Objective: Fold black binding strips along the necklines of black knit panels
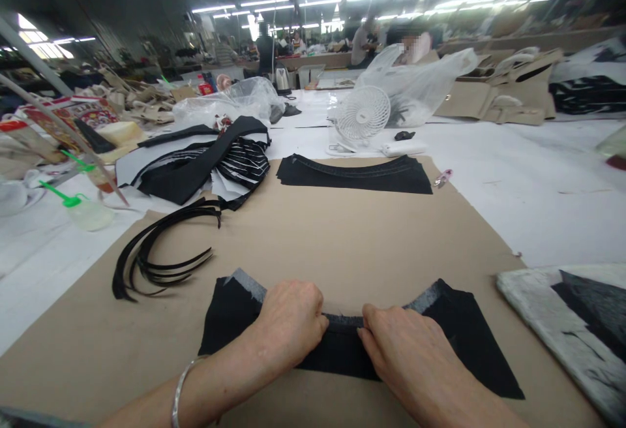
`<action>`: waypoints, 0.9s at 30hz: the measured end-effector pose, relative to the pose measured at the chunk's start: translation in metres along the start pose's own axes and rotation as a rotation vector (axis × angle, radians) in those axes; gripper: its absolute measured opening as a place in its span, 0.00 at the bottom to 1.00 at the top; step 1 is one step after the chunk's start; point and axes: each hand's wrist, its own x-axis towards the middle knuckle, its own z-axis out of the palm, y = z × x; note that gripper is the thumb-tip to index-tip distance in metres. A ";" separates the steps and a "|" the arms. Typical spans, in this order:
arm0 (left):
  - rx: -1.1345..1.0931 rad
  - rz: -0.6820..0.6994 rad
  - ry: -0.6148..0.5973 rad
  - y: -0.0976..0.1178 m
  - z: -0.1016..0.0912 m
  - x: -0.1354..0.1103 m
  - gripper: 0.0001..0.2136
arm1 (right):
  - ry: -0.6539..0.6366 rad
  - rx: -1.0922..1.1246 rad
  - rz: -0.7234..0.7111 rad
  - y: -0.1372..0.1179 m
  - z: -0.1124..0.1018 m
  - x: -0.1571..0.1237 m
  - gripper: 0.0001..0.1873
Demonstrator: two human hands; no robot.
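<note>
A black curved fabric piece (pixel 235 323) lies on brown paper (pixel 342 239) just in front of me, its upper edge folded over to show a grey underside. My left hand (pixel 288 323) is curled with fingertips pressing that folded edge near the middle. My right hand (pixel 405 350) presses the same edge just to the right, fingers bent down onto the cloth. A silver bangle (pixel 182 382) sits on my left wrist.
A stack of similar black pieces (pixel 357 175) lies at the paper's far edge. Thin black curved strips (pixel 156 252) lie to the left, striped and black cloth (pixel 205 160) beyond them. Green-capped glue bottles (pixel 83 209), a small white fan (pixel 362 115), plastic bags, a padded board (pixel 562 323) at right. People work at far tables.
</note>
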 end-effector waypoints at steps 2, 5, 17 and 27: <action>-0.003 0.006 0.008 -0.001 0.002 0.000 0.09 | -0.004 -0.008 -0.001 -0.001 0.000 0.000 0.12; -0.022 0.008 0.019 -0.003 0.002 -0.002 0.09 | -0.021 -0.017 -0.013 0.000 0.000 -0.001 0.12; -0.094 0.024 0.024 -0.003 -0.005 -0.014 0.09 | -0.119 0.024 -0.027 0.005 -0.010 -0.013 0.12; -0.139 0.064 -0.007 0.006 -0.022 -0.042 0.09 | -0.093 0.132 -0.064 0.008 -0.024 -0.036 0.13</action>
